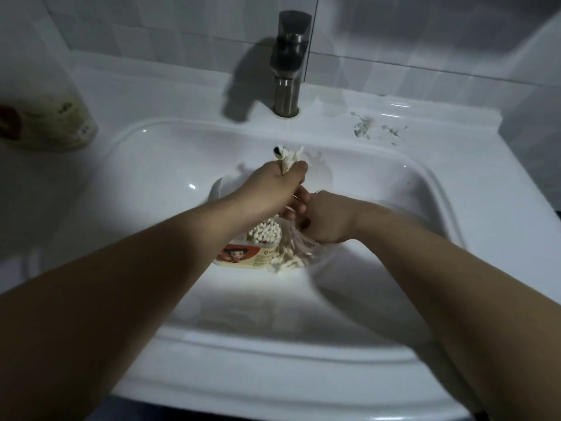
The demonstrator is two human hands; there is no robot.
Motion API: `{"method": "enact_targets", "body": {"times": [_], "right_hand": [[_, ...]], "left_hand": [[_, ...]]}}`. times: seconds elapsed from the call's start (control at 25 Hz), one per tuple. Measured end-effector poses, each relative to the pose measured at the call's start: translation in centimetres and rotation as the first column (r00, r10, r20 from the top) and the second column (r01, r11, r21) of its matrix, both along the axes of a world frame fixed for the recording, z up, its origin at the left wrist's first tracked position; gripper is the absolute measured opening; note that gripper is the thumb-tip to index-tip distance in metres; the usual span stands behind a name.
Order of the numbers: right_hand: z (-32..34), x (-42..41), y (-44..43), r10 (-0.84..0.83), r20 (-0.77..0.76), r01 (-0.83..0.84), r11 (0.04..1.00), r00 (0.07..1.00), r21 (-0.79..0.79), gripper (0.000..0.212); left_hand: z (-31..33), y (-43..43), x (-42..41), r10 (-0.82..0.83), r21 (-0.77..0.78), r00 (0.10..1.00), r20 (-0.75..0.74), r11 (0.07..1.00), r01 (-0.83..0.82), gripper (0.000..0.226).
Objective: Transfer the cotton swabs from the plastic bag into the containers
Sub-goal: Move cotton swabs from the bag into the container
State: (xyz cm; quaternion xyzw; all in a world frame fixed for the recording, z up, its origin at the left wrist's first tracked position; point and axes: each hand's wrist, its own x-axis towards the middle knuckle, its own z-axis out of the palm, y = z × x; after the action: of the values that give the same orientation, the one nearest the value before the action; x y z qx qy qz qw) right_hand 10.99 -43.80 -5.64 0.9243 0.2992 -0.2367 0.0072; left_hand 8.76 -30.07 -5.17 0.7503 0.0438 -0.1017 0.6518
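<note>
1. A blurred bottle (60,123) stands on the counter at far left, well apart from the work.
2. The open container (252,253) sits in the sink (151,177) basin, partly under the left forearm. It is already packed with swabs standing on end, white tips up.
3. The left hand (279,180) is clenched round a bundle of cotton swabs (290,156) whose tips poke out above the fist. It is held over the basin beyond the container. The tight fist probably keeps the sticks parallel so they drop in upright.
4. The faucet (290,62) rises behind, clear of both hands.
5. The plastic bag (297,250) lies against the container's right side, with loose swabs still inside, so the task looks unfinished.
6. The right hand (328,217) curls its fingers into the bag's upper part, likely steadying it and keeping the mouth reachable.
7. Greyish smears (370,129) mark the rim at right.
</note>
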Motion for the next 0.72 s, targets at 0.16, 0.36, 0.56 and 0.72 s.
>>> {"method": "enact_targets", "body": {"times": [0.16, 0.36, 0.56, 0.72], "right_hand": [[0.9, 0.6, -1.1, -0.055, -0.041, 0.058, 0.995, 0.998, 0.079, 0.038], [2.2, 0.8, -1.6, -0.112, -0.036, 0.117, 0.973, 0.993, 0.197, 0.033], [3.2, 0.7, -2.1, -0.184, 0.004, 0.172, 0.925, 0.983, 0.339, 0.019], [3.9, 0.7, -2.3, -0.236, 0.113, 0.163, 0.881, 0.965, 0.443, 0.016]], "left_hand": [[0.0, 0.0, -0.3, -0.02, 0.141, 1.0, 0.02, 0.99, 0.017, 0.031], [0.1, 0.1, -0.5, -0.023, 0.288, 0.998, 0.058, 0.958, 0.005, 0.034], [-0.3, 0.7, 0.1, 0.022, 0.36, 0.994, 0.108, 0.931, -0.059, 0.034], [-0.3, 0.9, 0.3, 0.061, 0.342, 0.994, 0.087, 0.936, -0.087, 0.03]]}}
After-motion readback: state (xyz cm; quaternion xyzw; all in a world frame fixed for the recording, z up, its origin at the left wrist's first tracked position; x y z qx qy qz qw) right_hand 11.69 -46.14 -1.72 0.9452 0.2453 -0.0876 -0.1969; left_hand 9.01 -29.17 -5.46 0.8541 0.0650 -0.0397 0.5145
